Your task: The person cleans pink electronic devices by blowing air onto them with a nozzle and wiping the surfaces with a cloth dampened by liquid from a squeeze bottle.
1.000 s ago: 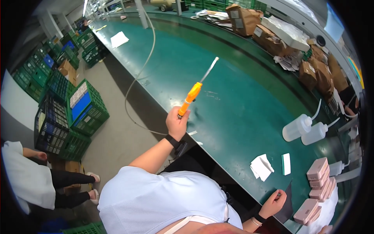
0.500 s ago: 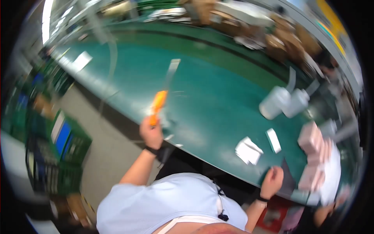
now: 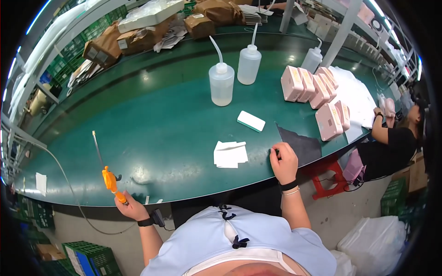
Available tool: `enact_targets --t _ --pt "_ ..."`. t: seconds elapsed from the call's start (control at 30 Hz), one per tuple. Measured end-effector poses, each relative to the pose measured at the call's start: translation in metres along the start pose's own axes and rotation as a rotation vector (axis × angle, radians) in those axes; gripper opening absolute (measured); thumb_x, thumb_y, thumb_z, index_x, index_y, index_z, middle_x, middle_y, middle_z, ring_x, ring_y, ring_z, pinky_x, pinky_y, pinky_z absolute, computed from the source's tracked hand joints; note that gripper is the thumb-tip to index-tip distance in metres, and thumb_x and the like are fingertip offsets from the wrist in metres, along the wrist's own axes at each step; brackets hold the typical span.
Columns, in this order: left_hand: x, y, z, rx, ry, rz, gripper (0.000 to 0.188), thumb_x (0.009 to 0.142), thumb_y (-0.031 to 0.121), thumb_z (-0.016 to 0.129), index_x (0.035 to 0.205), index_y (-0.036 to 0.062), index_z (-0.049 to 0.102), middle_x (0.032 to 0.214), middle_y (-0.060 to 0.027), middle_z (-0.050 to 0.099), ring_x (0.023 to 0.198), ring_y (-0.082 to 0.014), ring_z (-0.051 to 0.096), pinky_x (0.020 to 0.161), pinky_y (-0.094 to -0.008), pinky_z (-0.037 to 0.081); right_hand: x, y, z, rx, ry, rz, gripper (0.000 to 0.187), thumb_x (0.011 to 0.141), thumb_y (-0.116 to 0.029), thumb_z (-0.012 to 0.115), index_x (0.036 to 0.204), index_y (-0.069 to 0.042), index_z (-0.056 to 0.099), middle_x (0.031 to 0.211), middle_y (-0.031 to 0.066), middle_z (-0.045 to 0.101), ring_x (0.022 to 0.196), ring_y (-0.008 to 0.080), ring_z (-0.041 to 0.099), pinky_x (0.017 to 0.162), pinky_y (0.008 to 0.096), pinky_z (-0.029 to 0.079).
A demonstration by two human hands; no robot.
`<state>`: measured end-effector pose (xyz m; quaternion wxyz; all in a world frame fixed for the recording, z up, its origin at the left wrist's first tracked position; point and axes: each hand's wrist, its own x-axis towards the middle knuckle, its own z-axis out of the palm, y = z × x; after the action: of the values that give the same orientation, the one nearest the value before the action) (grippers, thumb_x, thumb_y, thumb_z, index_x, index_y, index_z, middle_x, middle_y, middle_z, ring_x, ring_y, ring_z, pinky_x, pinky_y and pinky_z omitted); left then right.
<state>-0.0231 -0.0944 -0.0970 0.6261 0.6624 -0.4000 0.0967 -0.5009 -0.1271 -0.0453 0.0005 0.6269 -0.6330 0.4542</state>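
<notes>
My left hand (image 3: 132, 208), at the bench's front edge, is wrapped round the lower end of an orange air blow gun (image 3: 109, 179). Its long thin metal nozzle points up and away over the green bench. My right hand (image 3: 284, 162) rests on the bench with its fingers curled closed; a small dark spot shows at the fingertips, and I cannot make out what it is. A dark grey cloth (image 3: 301, 145) lies just beside it. To its left are folded white wipes (image 3: 230, 155) and a white block with a green underside (image 3: 251, 121).
Two squeeze bottles (image 3: 222, 85) stand behind the block, a third (image 3: 312, 59) farther right. Several pink boxy devices (image 3: 328, 122) stand at the right beside white sheeting (image 3: 357, 94). A co-worker (image 3: 391, 138) sits beyond. A hose (image 3: 69, 184) loops at the left. Cardboard boxes (image 3: 102, 46) line the back.
The view has swung to the right and sharpened, so the bottles and pink devices appear nearer the middle. My left hand still holds the blow gun; my right hand stays closed by the grey cloth.
</notes>
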Motion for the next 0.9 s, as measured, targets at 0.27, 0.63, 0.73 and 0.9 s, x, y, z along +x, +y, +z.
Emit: enact_targets --t 0.27,0.63,0.73,0.9 --pt "0.000 -0.016 -0.009 0.053 -0.061 0.019 0.017 0.098 0.013 0.063 0.099 -0.0019 0.056 0.081 -0.0033 0.049 0.073 -0.0147 0.044 0.067 -0.0282 0.040 -0.001 0.000 0.001 -0.035 -0.046 0.012 0.008 0.080 -0.003 0.067 0.085 -0.004 0.061 0.085 0.0068 0.064 0.061 0.0243 0.057 0.057 0.0348 0.046" --pt "0.000 -0.012 -0.005 0.055 -0.041 0.046 0.017 0.099 0.015 0.062 0.096 0.0003 0.055 0.079 0.0002 0.045 0.071 -0.0117 0.041 0.064 -0.0268 0.037 0.001 0.003 0.002 -0.017 -0.058 0.013 0.009 0.080 0.000 0.066 0.086 -0.003 0.061 0.085 0.0086 0.063 0.065 0.0259 0.058 0.059 0.0352 0.048" --pt "0.002 -0.011 -0.004 0.066 -0.036 0.060 0.018 0.100 0.016 0.061 0.094 0.0013 0.054 0.077 0.0022 0.043 0.070 -0.0099 0.039 0.063 -0.0257 0.034 0.002 0.002 0.002 -0.003 -0.074 0.027 0.009 0.080 0.000 0.066 0.087 -0.003 0.061 0.086 0.0099 0.063 0.069 0.0280 0.060 0.063 0.0366 0.049" --pt "0.000 -0.012 -0.009 0.080 -0.067 0.034 0.017 0.101 0.017 0.061 0.097 0.0009 0.054 0.079 0.0028 0.042 0.071 -0.0092 0.038 0.063 -0.0252 0.034 0.000 0.004 0.002 -0.002 -0.089 0.032 0.010 0.081 0.000 0.066 0.088 -0.002 0.060 0.089 0.0124 0.063 0.079 0.0321 0.061 0.070 0.0396 0.050"
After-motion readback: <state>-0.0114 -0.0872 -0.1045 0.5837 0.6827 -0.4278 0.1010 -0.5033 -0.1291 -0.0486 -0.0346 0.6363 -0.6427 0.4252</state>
